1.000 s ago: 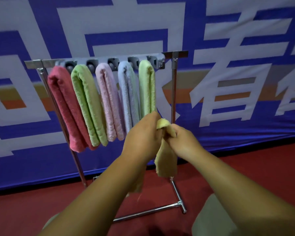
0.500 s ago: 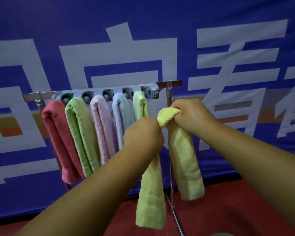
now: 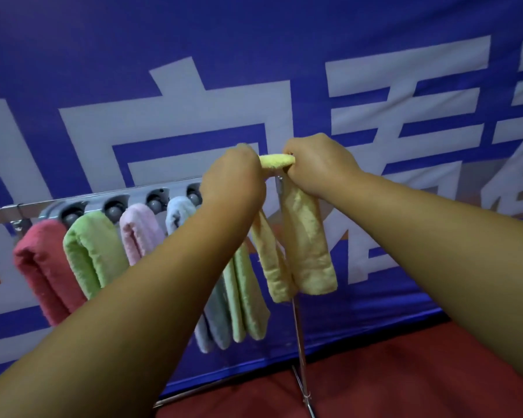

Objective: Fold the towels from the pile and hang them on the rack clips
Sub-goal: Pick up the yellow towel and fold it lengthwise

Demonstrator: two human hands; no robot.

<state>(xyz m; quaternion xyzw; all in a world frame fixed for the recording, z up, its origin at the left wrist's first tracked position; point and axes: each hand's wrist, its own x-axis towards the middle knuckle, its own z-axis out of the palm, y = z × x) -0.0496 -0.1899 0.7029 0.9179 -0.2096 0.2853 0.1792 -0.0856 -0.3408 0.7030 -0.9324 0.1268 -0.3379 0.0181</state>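
Limp, light yellow towel (image 3: 308,248): left hand (image 3: 233,182) at 9 o'clock, right hand (image 3: 317,167) at 3 o'clock, both pinching its fold, probably the best hold.

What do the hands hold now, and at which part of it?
The left hand and the right hand both grip the yellow towel at its folded top, one on each side of the fold; both ends hang down.

Both bare forearms reach forward and up, converging. Left hand (image 3: 233,182) and right hand (image 3: 317,165) level, close side by side, backs toward camera, fingers curled in grip.
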